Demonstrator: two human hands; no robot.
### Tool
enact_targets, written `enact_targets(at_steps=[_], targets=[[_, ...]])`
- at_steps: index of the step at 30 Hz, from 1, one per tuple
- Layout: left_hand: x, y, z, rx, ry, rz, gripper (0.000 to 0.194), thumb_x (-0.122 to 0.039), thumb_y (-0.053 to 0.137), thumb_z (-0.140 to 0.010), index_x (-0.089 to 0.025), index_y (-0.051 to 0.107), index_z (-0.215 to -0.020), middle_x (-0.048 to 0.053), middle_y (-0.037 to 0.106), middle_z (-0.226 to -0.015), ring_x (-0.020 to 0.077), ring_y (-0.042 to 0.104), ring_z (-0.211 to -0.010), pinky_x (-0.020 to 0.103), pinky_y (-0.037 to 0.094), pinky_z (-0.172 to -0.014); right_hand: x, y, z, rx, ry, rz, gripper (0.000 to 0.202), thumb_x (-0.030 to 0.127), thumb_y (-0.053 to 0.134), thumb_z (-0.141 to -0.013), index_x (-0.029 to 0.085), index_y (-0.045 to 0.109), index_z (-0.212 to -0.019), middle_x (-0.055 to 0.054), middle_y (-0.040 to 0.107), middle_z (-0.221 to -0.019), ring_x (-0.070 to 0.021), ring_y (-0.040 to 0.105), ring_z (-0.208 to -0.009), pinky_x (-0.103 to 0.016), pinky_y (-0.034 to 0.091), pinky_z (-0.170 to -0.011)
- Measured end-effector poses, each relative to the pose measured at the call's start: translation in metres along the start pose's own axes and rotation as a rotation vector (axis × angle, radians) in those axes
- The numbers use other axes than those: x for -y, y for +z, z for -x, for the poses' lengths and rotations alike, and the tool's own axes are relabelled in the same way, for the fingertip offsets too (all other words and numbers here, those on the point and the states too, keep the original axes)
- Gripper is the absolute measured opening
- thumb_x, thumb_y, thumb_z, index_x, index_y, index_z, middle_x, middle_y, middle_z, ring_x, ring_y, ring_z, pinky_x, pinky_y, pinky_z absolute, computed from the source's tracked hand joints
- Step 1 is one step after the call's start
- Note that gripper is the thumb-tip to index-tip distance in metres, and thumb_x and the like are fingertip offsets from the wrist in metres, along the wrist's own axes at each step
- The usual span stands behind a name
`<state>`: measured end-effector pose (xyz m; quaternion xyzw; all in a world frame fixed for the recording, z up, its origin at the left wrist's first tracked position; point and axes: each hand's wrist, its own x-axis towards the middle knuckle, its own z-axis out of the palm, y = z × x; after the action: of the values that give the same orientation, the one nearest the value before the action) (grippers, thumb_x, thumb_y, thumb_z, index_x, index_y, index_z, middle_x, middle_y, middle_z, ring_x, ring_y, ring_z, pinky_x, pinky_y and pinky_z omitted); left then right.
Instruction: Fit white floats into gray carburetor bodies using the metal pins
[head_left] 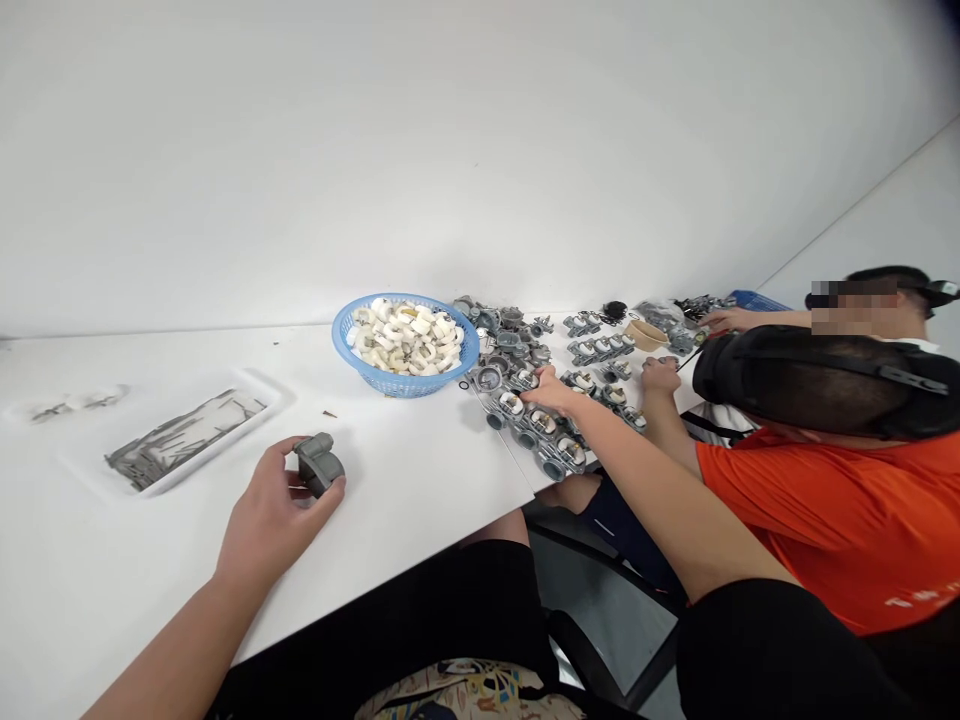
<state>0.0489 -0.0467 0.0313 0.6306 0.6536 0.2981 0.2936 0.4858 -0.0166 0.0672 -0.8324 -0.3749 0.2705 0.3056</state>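
Note:
My left hand (271, 515) grips a grey metal carburetor part (321, 464) just above the white table, thumb and fingers on its sides. My right hand (556, 392) stretches to the right, its fingers closed on a carburetor body (523, 379) at the near end of a row. How firmly it grips cannot be told. Right below, a row of carburetor bodies (544, 424) with white floats lies near the table edge. Behind my right hand is a pile of grey metal castings (510, 335).
A blue basket (345, 345) full of white plastic floats stands against the wall. To the left, a white tray (259, 383) holds thin metal pins. Small white pieces (71, 403) lie farther left. Two people (832, 480) work at the right, one in an orange shirt.

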Motion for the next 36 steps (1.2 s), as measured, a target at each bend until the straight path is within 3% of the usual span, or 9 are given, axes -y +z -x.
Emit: enact_targets(at_steps=[5,12,18,22,25,27,29,33,36], targets=[[0.001,-0.001,0.001,0.020,0.051,0.026,0.064,-0.059,0.061,-0.070,-0.027,0.052,-0.125,0.008,0.069,-0.095,0.0291,0.069,-0.077,0.038,0.054,-0.063,0.005,0.001,0.005,-0.002,-0.011,0.020,0.092,0.022,0.087,-0.043,0.020,0.045,-0.124,-0.005,0.061,-0.089,-0.0223,0.058,-0.073,-0.037,0.052,-0.065],[0.005,-0.003,-0.001,0.085,0.024,0.049,0.062,-0.059,0.061,-0.073,-0.026,0.047,-0.124,0.005,0.067,-0.090,0.0251,0.067,-0.072,0.037,0.054,-0.065,0.026,-0.015,0.016,0.092,-0.035,0.034,0.116,0.023,0.090,-0.043,0.014,0.032,-0.144,-0.021,0.062,-0.121,-0.0323,0.066,-0.098,-0.044,0.054,-0.083],[0.008,-0.006,-0.007,0.192,0.039,0.059,0.063,-0.057,0.065,-0.072,-0.026,0.047,-0.123,0.006,0.067,-0.099,0.0238,0.068,-0.076,0.036,0.056,-0.069,0.053,-0.067,0.025,0.103,-0.070,0.037,0.087,0.033,0.090,-0.054,0.021,0.050,-0.131,-0.020,0.059,-0.134,-0.0372,0.061,-0.118,-0.050,0.052,-0.098],[0.010,-0.005,-0.008,0.195,0.041,0.031,0.060,-0.060,0.063,-0.075,-0.027,0.044,-0.122,0.005,0.068,-0.098,0.0254,0.069,-0.079,0.036,0.055,-0.068,0.061,-0.100,0.034,0.001,-0.196,0.077,0.063,0.048,0.084,-0.067,0.023,0.055,-0.116,-0.017,0.060,-0.127,-0.0317,0.065,-0.105,-0.042,0.057,-0.084],[0.013,-0.002,-0.009,0.198,0.021,0.018,0.059,-0.060,0.062,-0.076,-0.027,0.040,-0.121,0.005,0.068,-0.100,0.0262,0.070,-0.084,0.036,0.055,-0.069,0.072,-0.101,0.061,-0.101,-0.405,0.120,0.040,0.057,0.070,-0.081,0.023,0.052,-0.093,-0.009,0.062,-0.099,-0.0240,0.063,-0.089,-0.034,0.054,-0.070],[0.014,-0.001,-0.010,0.190,0.022,0.013,0.059,-0.059,0.062,-0.077,-0.028,0.038,-0.121,0.006,0.068,-0.104,0.0262,0.069,-0.087,0.036,0.055,-0.071,0.081,-0.082,0.092,-0.087,-0.566,0.134,0.035,0.056,0.061,-0.089,0.024,0.047,-0.085,-0.003,0.058,-0.087,-0.0183,0.057,-0.079,-0.030,0.050,-0.066],[0.014,0.000,-0.010,0.184,0.028,0.018,0.058,-0.057,0.062,-0.077,-0.028,0.038,-0.121,0.006,0.068,-0.107,0.0256,0.069,-0.089,0.036,0.054,-0.072,0.084,-0.045,0.126,0.029,-0.672,0.156,0.031,0.053,0.053,-0.095,0.024,0.046,-0.087,-0.002,0.056,-0.085,-0.0156,0.052,-0.073,-0.028,0.047,-0.064],[0.015,0.003,-0.008,0.187,0.042,0.040,0.057,-0.051,0.064,-0.076,-0.028,0.037,-0.121,0.004,0.068,-0.106,0.0237,0.068,-0.087,0.035,0.053,-0.074,0.068,0.056,0.174,0.412,-0.914,0.123,0.025,0.041,0.044,-0.101,0.023,0.045,-0.084,-0.001,0.052,-0.082,-0.0161,0.050,-0.077,-0.031,0.045,-0.072],[0.020,0.008,-0.008,0.161,0.078,0.065,0.063,-0.048,0.067,-0.074,-0.028,0.036,-0.125,0.006,0.066,-0.117,0.0239,0.068,-0.094,0.037,0.053,-0.083,0.048,0.126,0.177,0.515,-1.026,0.150,0.013,0.033,0.048,-0.098,0.022,0.046,-0.090,-0.002,0.054,-0.088,-0.0169,0.050,-0.081,-0.032,0.042,-0.075]])
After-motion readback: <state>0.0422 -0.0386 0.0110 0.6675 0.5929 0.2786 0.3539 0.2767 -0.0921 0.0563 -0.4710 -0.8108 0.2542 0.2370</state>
